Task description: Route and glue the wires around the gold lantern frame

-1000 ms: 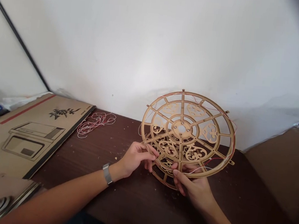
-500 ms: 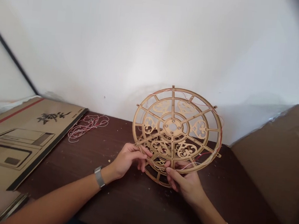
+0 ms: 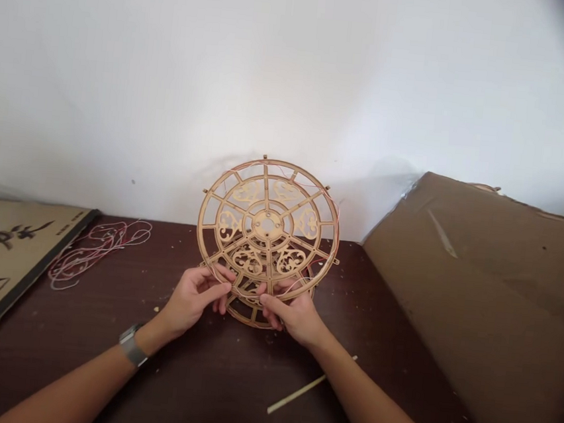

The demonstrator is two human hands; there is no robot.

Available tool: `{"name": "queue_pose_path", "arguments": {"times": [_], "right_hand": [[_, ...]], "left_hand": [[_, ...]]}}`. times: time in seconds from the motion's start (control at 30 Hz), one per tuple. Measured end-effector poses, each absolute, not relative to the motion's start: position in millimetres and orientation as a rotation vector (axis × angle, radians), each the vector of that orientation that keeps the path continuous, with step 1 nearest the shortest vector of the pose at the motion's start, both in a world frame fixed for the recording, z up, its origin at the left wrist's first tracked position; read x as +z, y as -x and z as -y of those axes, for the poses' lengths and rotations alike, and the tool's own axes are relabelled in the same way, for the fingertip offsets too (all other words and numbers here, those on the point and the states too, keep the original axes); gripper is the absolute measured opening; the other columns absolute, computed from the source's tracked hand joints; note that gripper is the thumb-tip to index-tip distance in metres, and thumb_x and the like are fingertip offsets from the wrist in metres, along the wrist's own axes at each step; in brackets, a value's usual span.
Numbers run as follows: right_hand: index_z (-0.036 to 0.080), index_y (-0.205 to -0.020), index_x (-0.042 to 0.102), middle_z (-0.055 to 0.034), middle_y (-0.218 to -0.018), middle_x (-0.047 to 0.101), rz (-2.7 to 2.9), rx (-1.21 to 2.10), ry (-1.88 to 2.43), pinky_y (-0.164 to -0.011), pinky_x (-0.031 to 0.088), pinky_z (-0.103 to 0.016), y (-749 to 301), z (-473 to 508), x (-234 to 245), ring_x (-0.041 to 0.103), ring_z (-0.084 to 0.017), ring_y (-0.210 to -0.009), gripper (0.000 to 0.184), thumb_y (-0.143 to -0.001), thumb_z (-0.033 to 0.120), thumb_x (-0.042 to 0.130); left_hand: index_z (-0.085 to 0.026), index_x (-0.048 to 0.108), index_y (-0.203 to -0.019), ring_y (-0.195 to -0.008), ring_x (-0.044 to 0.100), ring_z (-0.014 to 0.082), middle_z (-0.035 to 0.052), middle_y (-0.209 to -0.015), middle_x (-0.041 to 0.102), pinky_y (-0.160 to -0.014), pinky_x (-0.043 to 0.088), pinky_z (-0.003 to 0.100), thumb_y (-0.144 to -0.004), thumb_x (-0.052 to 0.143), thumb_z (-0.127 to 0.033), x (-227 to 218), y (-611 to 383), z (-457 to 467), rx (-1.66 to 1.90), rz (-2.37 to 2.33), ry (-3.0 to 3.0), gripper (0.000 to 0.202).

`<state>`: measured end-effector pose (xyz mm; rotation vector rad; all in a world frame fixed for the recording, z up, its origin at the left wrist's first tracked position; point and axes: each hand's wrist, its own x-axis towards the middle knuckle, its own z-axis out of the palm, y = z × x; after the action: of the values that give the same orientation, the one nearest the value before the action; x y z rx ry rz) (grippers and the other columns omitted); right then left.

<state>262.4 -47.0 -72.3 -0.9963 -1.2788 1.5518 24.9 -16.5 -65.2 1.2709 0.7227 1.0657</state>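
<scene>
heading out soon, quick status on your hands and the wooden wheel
Left hand, right hand: both gripping lower edge of fretwork wooden wheel. Wheel held up, tilted. Loose thread off left, thin wooden stick near right forearm.

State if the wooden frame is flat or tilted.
Tilted up: the laser-cut wooden frame faces the camera, its lower rim between the left hand and right hand.

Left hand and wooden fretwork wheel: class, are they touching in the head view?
Touching. The head view shows the fingers of the left hand curled against the lower rim of the wooden fretwork wheel.
</scene>
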Motion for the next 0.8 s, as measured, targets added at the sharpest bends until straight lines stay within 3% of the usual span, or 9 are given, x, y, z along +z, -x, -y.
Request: {"name": "queue_pose_path", "arguments": {"times": [0.47, 0.67, 0.8], "right_hand": [[0.011, -0.108, 0.064, 0.0025, -0.066, 0.058, 1.328, 1.531, 1.013, -0.041, 0.036, -0.015, -264.0, 49.3, -69.3, 0.047, -0.005, -0.045, 0.065, -0.084, 0.068, 0.084], [0.010, -0.109, 0.064, 0.0006, -0.068, 0.061, 1.357, 1.538, 1.027, -0.042, 0.039, -0.015, -262.9, 53.6, -76.7, 0.049, -0.005, -0.045, 0.066, -0.086, 0.070, 0.082], [0.011, -0.109, 0.064, 0.0000, -0.068, 0.062, 1.352, 1.536, 1.036, -0.041, 0.038, -0.015, -262.8, 55.6, -79.4, 0.050, -0.006, -0.045, 0.063, -0.088, 0.067, 0.082]], "left_hand": [[-0.014, 0.066, -0.101, -0.048, 0.061, 0.0115, -0.0018, -0.068, 0.067, -0.049, 0.052, 0.023, -0.081, 0.092, -0.029, -64.0, -40.0, 27.5, 1.142, -0.797, -1.213, 0.036], [-0.017, 0.064, -0.097, -0.045, 0.057, 0.0090, -0.0055, -0.065, 0.065, -0.046, 0.045, 0.020, -0.078, 0.077, -0.018, -64.0, -51.7, 36.9, 1.248, -0.878, -1.106, 0.023], [-0.017, 0.063, -0.098, -0.044, 0.056, 0.0076, -0.0055, -0.069, 0.067, -0.044, 0.041, 0.019, -0.076, 0.076, -0.016, -64.8, -54.3, 39.5, 1.262, -0.901, -1.084, 0.025]]}}
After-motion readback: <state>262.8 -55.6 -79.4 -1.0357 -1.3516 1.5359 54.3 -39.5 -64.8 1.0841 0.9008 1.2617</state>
